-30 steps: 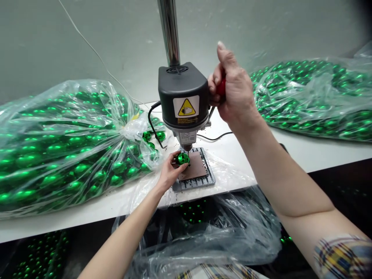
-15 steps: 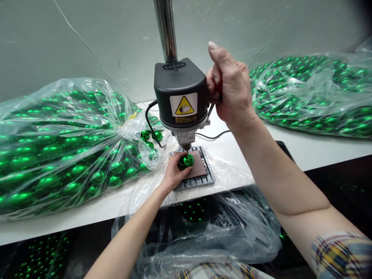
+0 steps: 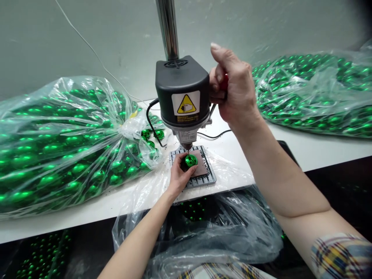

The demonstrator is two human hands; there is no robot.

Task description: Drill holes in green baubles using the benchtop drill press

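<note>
My left hand [image 3: 180, 173] pinches a shiny green ball [image 3: 191, 160] between thumb and fingers, over a small pinkish board [image 3: 205, 162]. That board lies on the grey slotted base [image 3: 209, 178] of a drill press [image 3: 182, 89]. Right above the ball is the thin drill bit [image 3: 188, 152]; whether its tip touches the ball I cannot tell. My right hand [image 3: 236, 83] is closed around the red-ended lever handle [image 3: 223, 84] at the drill head's right side, thumb pointing up. A yellow warning sticker [image 3: 186, 103] marks the head's front.
Large clear bags of green balls lie left [image 3: 58, 155] and right [image 3: 314, 93] on the white table [image 3: 139, 190]. Several loose balls [image 3: 151, 135] sit beside the left bag. An open plastic bag [image 3: 226, 232] hangs below the front edge. Dark shavings litter the base.
My left hand and the ball have shifted slightly right relative to the base, and the ball's surface has turned. My right hand still grips the handle, with more of its red end showing.
</note>
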